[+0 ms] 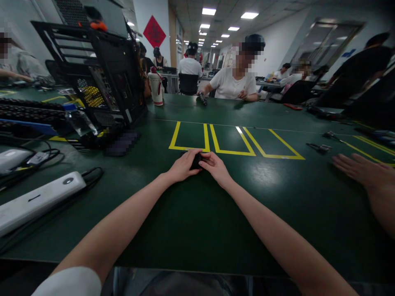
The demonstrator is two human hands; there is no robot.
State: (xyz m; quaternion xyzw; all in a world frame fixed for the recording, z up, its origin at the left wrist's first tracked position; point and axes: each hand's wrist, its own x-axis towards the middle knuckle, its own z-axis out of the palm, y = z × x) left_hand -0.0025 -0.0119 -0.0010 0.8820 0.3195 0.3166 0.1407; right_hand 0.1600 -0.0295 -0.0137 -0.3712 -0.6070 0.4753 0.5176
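L grip (182, 165): half closed, fingers bent over the far side of the small black item (195, 162), thumb at its near side; so it has hold of it, the palm covers the L part.
R grip (217, 167): nearly closed, thumb and index tips tog. at the R edge of same item, a light pinch; the other fingers are folded behind, hard to see.
Black item pos.: btw. both hands, approx. mid bench (173, 230), just on the near side of the L yellow tape outline (189, 148). Mostly hidden by fingers, so exact shape I cannot tell; also cannot tell if it touches the bench or is a bit lifted.
Forearms: both bare, reaching fwd. from the near edge, meeting at the item.
Tape: L outline, mid outline (236, 153) and R outline (284, 156) are in a row, side by side.
R side: another person's hand (359, 169) is flat, near a short dark cable (319, 148), well apart from R grip.
L side: white power strip (43, 201) lies slanted; beyond it, clear bottle (80, 120) is tilted by the black PC case (92, 78).
Far side: a person in white top (234, 84) sits opp., w/ one hand at a dark tool-like obj. (203, 98).
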